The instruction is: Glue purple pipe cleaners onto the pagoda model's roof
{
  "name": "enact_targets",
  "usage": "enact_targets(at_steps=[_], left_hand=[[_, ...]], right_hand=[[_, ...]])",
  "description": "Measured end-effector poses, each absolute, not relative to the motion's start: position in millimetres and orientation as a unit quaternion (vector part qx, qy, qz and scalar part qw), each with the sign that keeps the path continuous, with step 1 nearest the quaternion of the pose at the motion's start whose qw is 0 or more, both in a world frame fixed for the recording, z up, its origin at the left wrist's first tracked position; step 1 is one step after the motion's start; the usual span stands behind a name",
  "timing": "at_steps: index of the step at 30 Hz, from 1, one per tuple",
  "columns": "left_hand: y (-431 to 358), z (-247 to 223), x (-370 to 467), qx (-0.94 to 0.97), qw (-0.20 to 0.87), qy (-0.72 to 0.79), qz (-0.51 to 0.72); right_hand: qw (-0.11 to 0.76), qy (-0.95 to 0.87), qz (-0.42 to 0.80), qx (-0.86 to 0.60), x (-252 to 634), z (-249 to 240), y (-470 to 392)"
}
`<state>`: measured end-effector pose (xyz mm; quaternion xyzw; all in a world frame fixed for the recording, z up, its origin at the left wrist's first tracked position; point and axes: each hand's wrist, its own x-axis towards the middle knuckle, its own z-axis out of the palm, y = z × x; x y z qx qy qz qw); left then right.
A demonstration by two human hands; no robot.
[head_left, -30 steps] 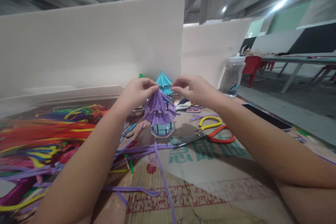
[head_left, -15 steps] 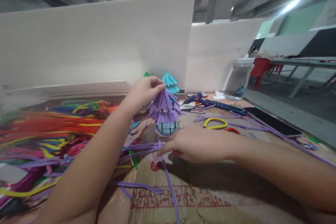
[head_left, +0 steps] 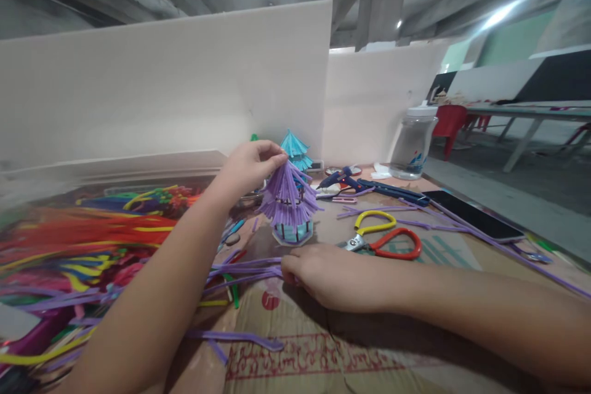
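My left hand (head_left: 256, 163) pinches the peak of a small purple pagoda (head_left: 290, 197) made of pipe cleaners, with two tiers of roof. Its light-blue walled base stands upright on the cardboard. Just in front of it, my right hand (head_left: 323, 274) lies low with curled fingers closed at the right ends of several purple pipe cleaners (head_left: 249, 268); its fingertips are partly hidden. Scissors (head_left: 397, 243) with one yellow and one red handle lie beyond that hand, their blades partly behind it. A blue pagoda (head_left: 295, 149) stands behind the purple one.
A heap of coloured pipe cleaners (head_left: 92, 228) fills the left side. At the back right are a glue gun (head_left: 339, 178), a dark blue flat tool (head_left: 392, 192), a phone (head_left: 471, 215) and a clear water bottle (head_left: 412, 144). A white board (head_left: 161, 86) rises behind.
My right hand has moved down and its fingers have curled in, uncovering the scissors. The long purple pipe cleaner that ran toward me is gone from the cardboard. My left hand stays at the peak.
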<state>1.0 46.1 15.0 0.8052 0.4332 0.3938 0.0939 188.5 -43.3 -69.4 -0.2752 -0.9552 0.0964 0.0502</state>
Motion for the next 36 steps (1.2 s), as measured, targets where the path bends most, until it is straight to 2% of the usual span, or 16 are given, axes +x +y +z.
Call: enact_targets(at_steps=[3,7,12,15,19,21,24,30,36], left_hand=[[46.4,15.5,0.5,0.801,0.11,0.429,0.404],[46.7,15.8,-0.5,0.794,0.121,0.432,0.41],[47.5,14.9,-0.6,0.803,0.127,0.421,0.401],[47.6,14.4,-0.5,0.806,0.13,0.418,0.398],[46.0,14.6,0.9,0.811,0.118,0.423,0.387],[44.7,14.9,2.3,0.811,0.102,0.438,0.375],[42.7,15.7,4.1,0.808,0.093,0.455,0.362],[35.4,19.9,3.4,0.822,0.092,0.443,0.346],[23.5,25.1,7.2,0.832,0.08,0.429,0.342]], right_hand=[[0.063,-0.952,0.119,-0.276,193.7,-58.5,-44.2],[0.079,-0.953,0.084,-0.279,199.2,-43.1,-49.0],[0.019,-0.953,0.033,-0.302,211.2,-19.8,-56.7],[-0.025,-0.935,0.034,-0.353,232.4,3.3,-43.2],[-0.022,-0.881,0.013,-0.472,278.3,17.9,10.2],[0.023,-0.815,-0.015,-0.579,302.4,10.0,43.0],[0.069,-0.775,-0.024,-0.627,329.9,-16.7,84.2],[0.185,-0.751,0.019,-0.634,338.4,-73.2,123.8],[0.212,-0.744,0.058,-0.631,326.0,-101.5,136.0]])
